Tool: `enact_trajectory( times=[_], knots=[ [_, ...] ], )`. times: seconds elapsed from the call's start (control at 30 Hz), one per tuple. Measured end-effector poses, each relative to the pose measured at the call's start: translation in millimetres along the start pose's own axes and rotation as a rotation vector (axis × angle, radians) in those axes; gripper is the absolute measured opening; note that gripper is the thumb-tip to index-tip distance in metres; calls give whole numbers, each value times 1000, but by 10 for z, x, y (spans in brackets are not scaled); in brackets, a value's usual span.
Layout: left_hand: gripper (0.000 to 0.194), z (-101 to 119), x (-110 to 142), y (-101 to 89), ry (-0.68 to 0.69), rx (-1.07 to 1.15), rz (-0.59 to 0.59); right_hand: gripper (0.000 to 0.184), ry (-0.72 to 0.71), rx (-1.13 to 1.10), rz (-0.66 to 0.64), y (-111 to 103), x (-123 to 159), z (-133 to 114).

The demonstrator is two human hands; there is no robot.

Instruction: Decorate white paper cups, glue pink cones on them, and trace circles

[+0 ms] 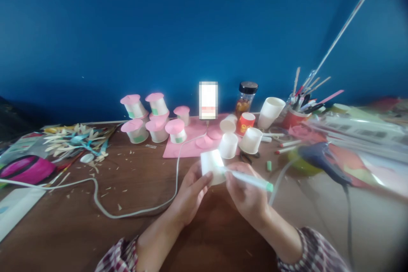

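My left hand (pixel 193 189) is closed around a white paper cup (pixel 211 165), tilted above the brown table (pixel 143 195). In my right hand (pixel 247 193) is a pale marker pen (pixel 250 179) with a green end, its other end at the cup's side. A faint green patch shows on the cup where the pen meets it. White paper cups (pixel 228 145) stand just beyond my hands. Farther left are several paper cups with pink paper discs (pixel 132 126) on top and green patches on their sides, some stacked.
A pink sheet (pixel 172 148) holds loose pink discs. Behind stand a red cup (pixel 246 123) and a black-lidded jar (pixel 247 93). A white cable (pixel 127 215) crosses the table. A glue gun (pixel 328 161) lies right, a small green cap (pixel 269 165) nearer, and a magenta case (pixel 28 168) left.
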State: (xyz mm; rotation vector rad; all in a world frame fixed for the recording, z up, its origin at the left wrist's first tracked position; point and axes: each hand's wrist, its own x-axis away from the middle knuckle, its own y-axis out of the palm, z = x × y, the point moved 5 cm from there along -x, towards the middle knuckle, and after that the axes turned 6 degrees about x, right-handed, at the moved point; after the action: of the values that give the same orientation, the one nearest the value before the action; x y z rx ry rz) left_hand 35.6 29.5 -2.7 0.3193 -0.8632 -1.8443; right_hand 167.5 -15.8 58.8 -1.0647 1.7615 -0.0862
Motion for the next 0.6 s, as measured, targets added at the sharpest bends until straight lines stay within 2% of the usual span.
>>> enact_trajectory(
  times=[0.17, 0.6],
  knots=[
    [35, 4, 9, -14, 3, -58, -8, 5, -51, 36, -33, 28, 2, -43],
    [35, 11, 20, -3, 6, -78, -19, 5, -60, 50, -34, 46, 1, -26]
  ],
)
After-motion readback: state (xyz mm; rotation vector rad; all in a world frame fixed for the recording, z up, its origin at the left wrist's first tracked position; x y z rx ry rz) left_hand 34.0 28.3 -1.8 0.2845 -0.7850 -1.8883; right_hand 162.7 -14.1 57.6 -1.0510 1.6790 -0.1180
